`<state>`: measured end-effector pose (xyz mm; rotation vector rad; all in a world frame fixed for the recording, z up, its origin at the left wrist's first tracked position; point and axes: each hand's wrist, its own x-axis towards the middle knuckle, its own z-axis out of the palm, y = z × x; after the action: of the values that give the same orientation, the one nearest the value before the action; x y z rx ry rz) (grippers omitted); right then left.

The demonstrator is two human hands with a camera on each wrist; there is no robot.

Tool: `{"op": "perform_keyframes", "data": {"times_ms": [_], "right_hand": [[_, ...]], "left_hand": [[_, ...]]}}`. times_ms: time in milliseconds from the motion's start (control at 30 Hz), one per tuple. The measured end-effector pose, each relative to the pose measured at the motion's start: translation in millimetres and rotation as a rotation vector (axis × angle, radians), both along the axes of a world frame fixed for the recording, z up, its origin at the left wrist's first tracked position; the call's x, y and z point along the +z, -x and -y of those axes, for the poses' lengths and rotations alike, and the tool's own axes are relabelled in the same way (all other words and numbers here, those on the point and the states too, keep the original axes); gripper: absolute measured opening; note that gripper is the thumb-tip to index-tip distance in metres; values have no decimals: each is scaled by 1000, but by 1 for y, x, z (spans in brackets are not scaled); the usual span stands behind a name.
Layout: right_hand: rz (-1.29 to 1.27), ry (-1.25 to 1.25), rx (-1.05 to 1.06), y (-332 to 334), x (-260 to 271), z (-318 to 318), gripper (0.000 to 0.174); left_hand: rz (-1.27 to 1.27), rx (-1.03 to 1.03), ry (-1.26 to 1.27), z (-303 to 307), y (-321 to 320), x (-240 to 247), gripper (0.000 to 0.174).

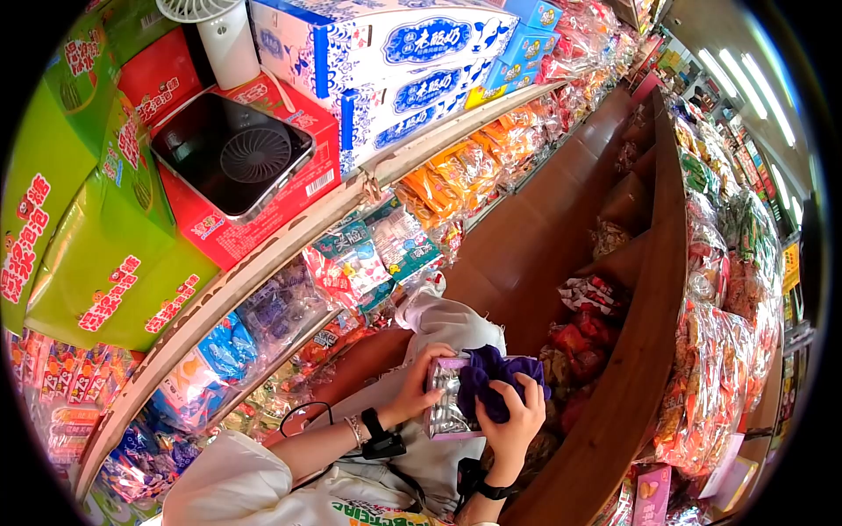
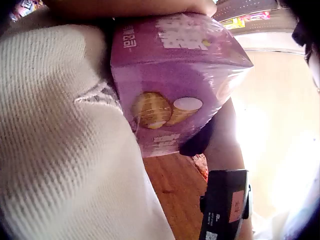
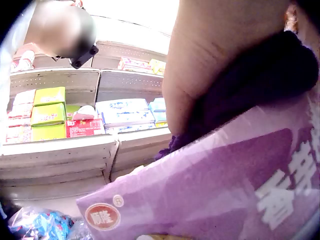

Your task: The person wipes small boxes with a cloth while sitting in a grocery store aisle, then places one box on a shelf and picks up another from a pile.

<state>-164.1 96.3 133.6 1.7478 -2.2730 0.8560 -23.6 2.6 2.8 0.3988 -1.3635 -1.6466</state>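
A purple snack box (image 1: 445,405), wrapped in clear film, is tilted in front of the person's lap. The left hand (image 1: 416,391) grips its left side, thumb toward the top face. Over the right part of the box, the right hand (image 1: 514,417) holds a bunched dark purple cloth (image 1: 488,375) with curled fingers, pressed against the top. In the left wrist view, the box (image 2: 165,100) shows printed pictures of a snack and lies close to the white trousers (image 2: 65,125). The right wrist view shows the cloth (image 3: 250,85) along the box's edge, under the hand.
On the left stands a shelf with green cartons (image 1: 96,254), white-and-blue milk boxes (image 1: 412,53) and a red box (image 1: 237,237) bearing a black tray (image 1: 202,140). Bagged snacks (image 1: 351,254) fill the lower shelf. A curved wooden shelf edge (image 1: 631,377) runs close on the right.
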Motion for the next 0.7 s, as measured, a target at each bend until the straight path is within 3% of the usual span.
{"op": "perform_keyframes", "data": {"times_ms": [233, 700], "right_hand": [[25, -48, 125, 8, 5, -5, 32], [23, 23, -137, -10, -2, 4, 31]], "left_hand": [[35, 15, 9, -1, 0, 0, 66], [23, -17, -22, 0, 0, -2, 66]]}}
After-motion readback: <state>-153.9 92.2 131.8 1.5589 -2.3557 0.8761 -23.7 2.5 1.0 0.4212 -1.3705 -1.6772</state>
